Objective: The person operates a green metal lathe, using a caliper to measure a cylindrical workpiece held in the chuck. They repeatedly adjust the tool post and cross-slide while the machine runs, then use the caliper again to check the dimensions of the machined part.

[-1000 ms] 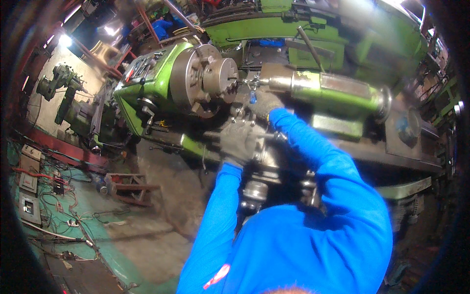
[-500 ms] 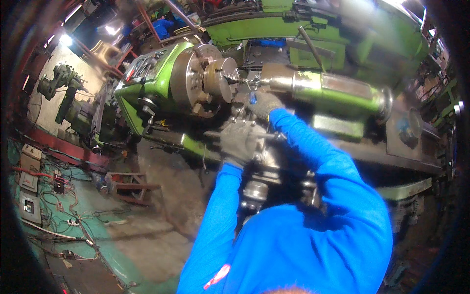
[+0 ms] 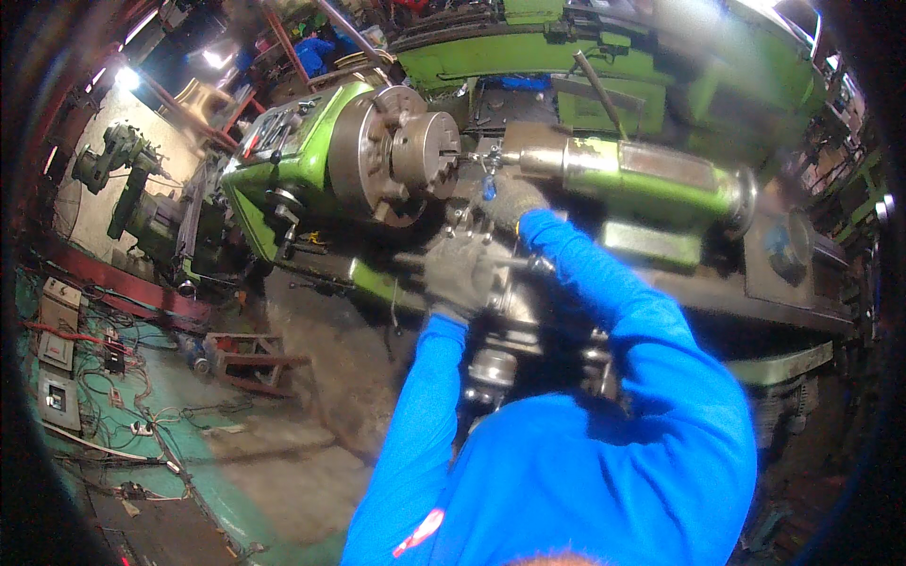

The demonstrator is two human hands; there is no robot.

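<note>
A large metal chuck [image 3: 363, 156] grips a round steel workpiece [image 3: 415, 156] with a slot in its face. Right of it, my right hand [image 3: 517, 203], in a grey glove, is closed around a small tool with a blue part [image 3: 489, 188]; a small metal piece [image 3: 493, 158] shows just above, and whether they join I cannot tell. My left hand [image 3: 460, 275], also gloved, lies lower on the lathe carriage [image 3: 517, 307] with its fingers curled over. A metal bar [image 3: 536, 265] sticks out beside it. What the left fingers hold is hidden.
The green tailstock [image 3: 651, 174] points at the workpiece from the right. A green headstock [image 3: 302, 156] carries tools on top. Another green machine [image 3: 491, 57] stands behind. On the left floor are a rusty metal frame [image 3: 255, 363] and tangled cables [image 3: 123, 377].
The workpiece's face looks different: its slot now shows clearly, as if turned. The blue part by my right hand has shifted slightly. My arms are almost unmoved.
</note>
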